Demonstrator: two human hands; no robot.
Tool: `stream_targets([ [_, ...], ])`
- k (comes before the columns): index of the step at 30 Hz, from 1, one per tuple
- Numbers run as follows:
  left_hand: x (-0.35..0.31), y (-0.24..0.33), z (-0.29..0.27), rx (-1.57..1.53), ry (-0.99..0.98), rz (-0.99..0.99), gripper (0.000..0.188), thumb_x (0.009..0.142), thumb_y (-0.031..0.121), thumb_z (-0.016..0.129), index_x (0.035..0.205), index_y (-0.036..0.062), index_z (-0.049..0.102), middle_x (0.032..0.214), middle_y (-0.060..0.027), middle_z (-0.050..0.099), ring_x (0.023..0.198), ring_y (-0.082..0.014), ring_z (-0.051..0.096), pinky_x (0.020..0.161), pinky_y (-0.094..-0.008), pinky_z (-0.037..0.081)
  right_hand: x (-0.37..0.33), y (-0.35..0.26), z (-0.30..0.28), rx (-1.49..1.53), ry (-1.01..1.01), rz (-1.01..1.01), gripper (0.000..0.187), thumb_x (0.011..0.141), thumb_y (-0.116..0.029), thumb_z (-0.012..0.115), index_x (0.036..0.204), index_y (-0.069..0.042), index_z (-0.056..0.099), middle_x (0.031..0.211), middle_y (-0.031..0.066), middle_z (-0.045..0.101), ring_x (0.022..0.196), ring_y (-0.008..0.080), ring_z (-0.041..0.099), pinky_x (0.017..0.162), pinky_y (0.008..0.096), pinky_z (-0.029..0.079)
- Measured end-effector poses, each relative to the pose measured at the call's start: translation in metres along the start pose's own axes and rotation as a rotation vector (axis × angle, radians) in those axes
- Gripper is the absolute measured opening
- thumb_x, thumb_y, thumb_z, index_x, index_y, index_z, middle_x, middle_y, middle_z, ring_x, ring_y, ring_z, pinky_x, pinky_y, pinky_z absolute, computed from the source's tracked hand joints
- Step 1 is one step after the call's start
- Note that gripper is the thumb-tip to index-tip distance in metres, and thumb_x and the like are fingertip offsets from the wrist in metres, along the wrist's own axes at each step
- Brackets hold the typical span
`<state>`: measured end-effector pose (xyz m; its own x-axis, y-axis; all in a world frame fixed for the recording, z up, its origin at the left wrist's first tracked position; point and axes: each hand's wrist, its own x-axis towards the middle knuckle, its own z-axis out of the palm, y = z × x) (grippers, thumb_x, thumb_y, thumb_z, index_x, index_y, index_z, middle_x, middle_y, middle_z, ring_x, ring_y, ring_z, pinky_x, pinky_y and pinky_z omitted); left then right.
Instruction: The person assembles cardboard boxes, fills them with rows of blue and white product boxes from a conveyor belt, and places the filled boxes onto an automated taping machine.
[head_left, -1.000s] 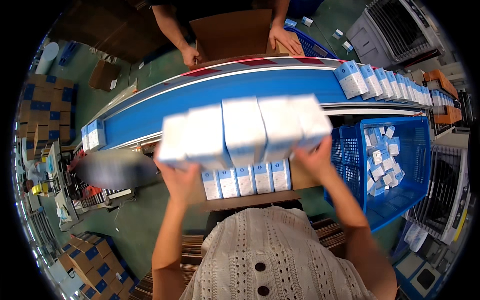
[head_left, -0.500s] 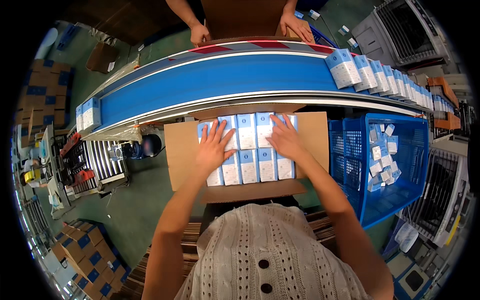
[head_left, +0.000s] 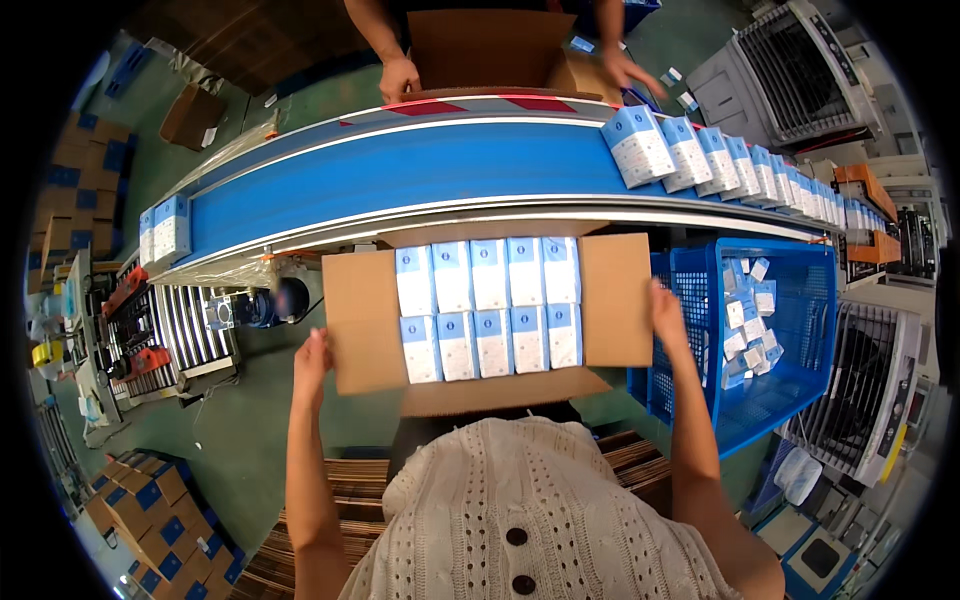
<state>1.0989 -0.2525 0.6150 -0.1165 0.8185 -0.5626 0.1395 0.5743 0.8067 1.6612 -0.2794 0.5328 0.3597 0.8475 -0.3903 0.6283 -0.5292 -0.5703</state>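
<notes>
An open cardboard carton (head_left: 505,399) lies in front of me, its flaps spread outward. Inside stand two rows of white-and-blue small boxes (head_left: 490,275), packed side by side. At the outer edge of the left carton flap (head_left: 362,322), my left hand (head_left: 312,356) is closed with its fingers curled against the cardboard. My right hand (head_left: 668,314) is at the outer edge of the right carton flap (head_left: 617,300), fingers bent around it and partly hidden.
Beyond the carton runs a blue conveyor belt (head_left: 400,165) with a slanting line of small boxes (head_left: 640,147) at the right. A blue plastic crate (head_left: 770,415) holds loose boxes. Across the belt, a co-worker's hand (head_left: 400,78) touches another carton (head_left: 490,50). Flattened cardboard (head_left: 350,500) is stacked below.
Both my hands have left the tops of the packed boxes and moved outward to the side flaps. The boxes on the belt have shifted left in view. The co-worker's right-side hand has lifted.
</notes>
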Motion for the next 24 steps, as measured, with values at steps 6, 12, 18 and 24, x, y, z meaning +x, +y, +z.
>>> stream_targets([
  [6, -0.044, 0.024, 0.101, 1.037, -0.907, 0.671, 0.063, 0.068, 0.020, 0.069, 0.121, 0.0021, 0.040, 0.139, -0.0200, 0.018, 0.128, -0.0316, 0.020, 0.102, -0.0397, 0.022, -0.054, -0.102, 0.114, -0.217, -0.567, -0.917, 0.038, 0.087, -0.034, 0.045, 0.069, -0.002, 0.056, 0.071, 0.0123, 0.059, 0.069, 0.0223, 0.057, 0.066, 0.0319, 0.044],
  [12, 0.034, -0.033, 0.119, 0.292, -0.151, 0.473, 0.064, 0.077, 0.015, 0.061, 0.128, 0.0000, 0.025, 0.127, -0.0222, 0.034, 0.119, -0.0323, 0.032, 0.098, -0.0401, 0.026, 0.010, -0.167, 0.024, 0.436, 0.151, -0.111, 0.047, 0.088, -0.047, 0.038, 0.084, -0.001, 0.045, 0.060, 0.0097, 0.054, 0.050, 0.0151, 0.055, 0.045, 0.0247, 0.043],
  [18, -0.007, -0.118, 0.129, 0.238, 0.059, 0.489, 0.063, 0.081, 0.012, 0.055, 0.130, -0.0030, 0.019, 0.124, -0.0223, 0.035, 0.115, -0.0320, 0.036, 0.097, -0.0361, 0.028, -0.032, -0.135, 0.029, -0.204, -0.069, -0.279, 0.041, 0.088, -0.035, 0.038, 0.082, 0.003, 0.052, 0.094, 0.0220, 0.049, 0.093, 0.0337, 0.049, 0.077, 0.0400, 0.040],
  [24, -0.008, -0.054, 0.135, 0.473, 0.225, 0.417, 0.059, 0.082, 0.015, 0.049, 0.129, -0.0032, 0.020, 0.121, -0.0236, 0.038, 0.112, -0.0374, 0.038, 0.094, -0.0396, 0.033, -0.068, -0.078, 0.111, -0.311, 0.258, -0.579, 0.021, 0.081, -0.016, 0.050, 0.073, 0.003, 0.052, 0.087, 0.0181, 0.046, 0.088, 0.0359, 0.044, 0.075, 0.0415, 0.040],
])
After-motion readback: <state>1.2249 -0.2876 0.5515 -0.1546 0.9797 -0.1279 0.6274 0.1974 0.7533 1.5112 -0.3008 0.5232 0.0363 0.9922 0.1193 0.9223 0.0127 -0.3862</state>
